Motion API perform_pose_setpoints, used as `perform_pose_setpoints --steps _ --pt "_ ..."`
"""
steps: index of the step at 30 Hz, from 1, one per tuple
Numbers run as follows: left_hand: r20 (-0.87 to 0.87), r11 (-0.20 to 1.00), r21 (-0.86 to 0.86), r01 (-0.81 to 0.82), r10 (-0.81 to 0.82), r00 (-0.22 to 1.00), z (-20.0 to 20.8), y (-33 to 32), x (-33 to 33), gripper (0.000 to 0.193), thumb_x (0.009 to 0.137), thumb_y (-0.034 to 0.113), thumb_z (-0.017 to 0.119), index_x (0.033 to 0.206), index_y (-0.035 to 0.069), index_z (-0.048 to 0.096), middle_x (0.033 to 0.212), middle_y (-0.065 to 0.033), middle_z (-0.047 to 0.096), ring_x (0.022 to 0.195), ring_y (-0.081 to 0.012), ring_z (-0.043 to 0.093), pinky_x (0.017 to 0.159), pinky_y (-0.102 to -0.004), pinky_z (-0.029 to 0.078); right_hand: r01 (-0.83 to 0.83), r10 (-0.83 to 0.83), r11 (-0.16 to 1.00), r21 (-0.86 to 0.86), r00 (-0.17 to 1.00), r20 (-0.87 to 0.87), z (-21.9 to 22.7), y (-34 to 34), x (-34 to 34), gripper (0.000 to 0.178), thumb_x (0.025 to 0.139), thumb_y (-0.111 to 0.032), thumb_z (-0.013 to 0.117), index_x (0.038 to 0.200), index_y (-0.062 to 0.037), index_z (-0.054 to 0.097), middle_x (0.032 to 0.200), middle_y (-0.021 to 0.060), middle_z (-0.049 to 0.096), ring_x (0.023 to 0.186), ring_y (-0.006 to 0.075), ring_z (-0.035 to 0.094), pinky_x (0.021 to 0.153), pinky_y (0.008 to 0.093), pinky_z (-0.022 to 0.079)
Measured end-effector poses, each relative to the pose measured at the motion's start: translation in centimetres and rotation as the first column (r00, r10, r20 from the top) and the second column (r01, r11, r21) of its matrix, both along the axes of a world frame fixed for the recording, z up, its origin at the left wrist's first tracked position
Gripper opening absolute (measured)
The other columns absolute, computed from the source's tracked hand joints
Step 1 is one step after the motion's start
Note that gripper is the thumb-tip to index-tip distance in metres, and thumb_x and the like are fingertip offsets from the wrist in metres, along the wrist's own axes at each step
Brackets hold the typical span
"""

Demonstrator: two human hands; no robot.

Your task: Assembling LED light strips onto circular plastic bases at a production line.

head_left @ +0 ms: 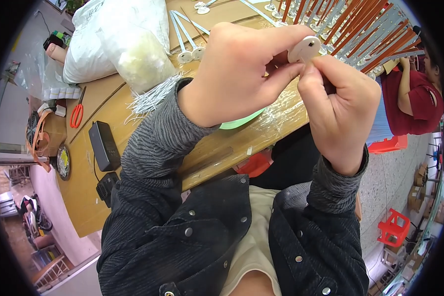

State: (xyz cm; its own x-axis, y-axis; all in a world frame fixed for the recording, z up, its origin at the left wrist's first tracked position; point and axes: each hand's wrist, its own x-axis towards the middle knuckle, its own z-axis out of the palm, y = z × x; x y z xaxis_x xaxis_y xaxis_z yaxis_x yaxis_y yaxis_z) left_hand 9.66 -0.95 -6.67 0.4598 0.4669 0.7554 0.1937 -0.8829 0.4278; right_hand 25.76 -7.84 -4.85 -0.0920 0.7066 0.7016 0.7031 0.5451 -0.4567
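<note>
Above the table, both my hands meet at a small white round disc (306,48) with a dark slot in it. My left hand (241,74) pinches the disc's edge between thumb and forefinger. From the other side, my right hand (341,106) has its thumb and forefinger pressed together at the lower edge; whether a thinner piece sits between these fingertips, I cannot make out. Beyond my left hand lie light strips with white round bases (185,57). A pile of thin white wire-like pieces (155,96) is beside my left wrist, and part of a green sheet (241,120) shows beneath.
Upright orange and silver strips (365,37) crowd the far right of the wooden table (212,163). White plastic bags (133,44), red-handled scissors (77,114) and a black power adapter (104,146) lie left. At the right sits a person in dark red (414,101); a red stool (393,227) stands nearby.
</note>
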Motion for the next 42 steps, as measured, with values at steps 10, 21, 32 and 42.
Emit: perform_pose_setpoints --steps 10,21,32,42 --pt "-0.049 0.988 0.152 -0.010 0.017 0.999 0.4 -0.2 -0.2 0.044 0.076 -0.003 0.073 0.119 0.005 0.070 0.079 -0.0120 0.073 0.073 -0.0202 0.076 0.066 -0.0266 0.058 -0.032 0.031 0.999 0.032 0.999 0.028 -0.1 0.3 -0.1 0.011 0.086 -0.003 0.062 0.081 0.0070 0.061 0.059 0.0060 0.046 0.055 0.0074 0.041 0.050 0.0247 0.035" --pt "-0.059 0.970 0.221 -0.106 0.122 0.991 0.3 -0.6 0.0 0.041 0.074 -0.002 0.074 0.114 0.005 0.071 0.075 -0.0092 0.072 0.070 -0.0190 0.075 0.061 -0.0262 0.057 -0.071 0.069 0.997 0.039 0.997 0.037 -0.3 0.8 0.1 0.013 0.086 -0.004 0.062 0.078 0.0064 0.060 0.057 0.0088 0.045 0.052 0.0103 0.043 0.050 0.0261 0.036" --pt "-0.041 0.954 0.270 -0.129 0.145 0.989 0.1 -0.9 0.2 0.042 0.071 -0.003 0.074 0.112 0.004 0.072 0.072 -0.0089 0.070 0.066 -0.0193 0.073 0.057 -0.0264 0.054 -0.076 0.076 0.997 0.000 0.997 0.005 -0.4 0.5 0.0 0.014 0.087 -0.004 0.062 0.078 0.0062 0.058 0.057 0.0079 0.043 0.051 0.0108 0.041 0.049 0.0268 0.034" --pt "-0.108 0.946 0.266 -0.186 0.221 0.969 0.9 -2.1 0.2 0.042 0.070 -0.003 0.075 0.111 0.004 0.072 0.072 -0.0101 0.070 0.065 -0.0193 0.073 0.057 -0.0266 0.055 -0.060 0.060 0.998 0.016 0.998 0.004 -0.5 0.4 0.1 0.015 0.088 -0.004 0.063 0.077 0.0059 0.059 0.056 0.0075 0.044 0.051 0.0100 0.040 0.049 0.0262 0.033"
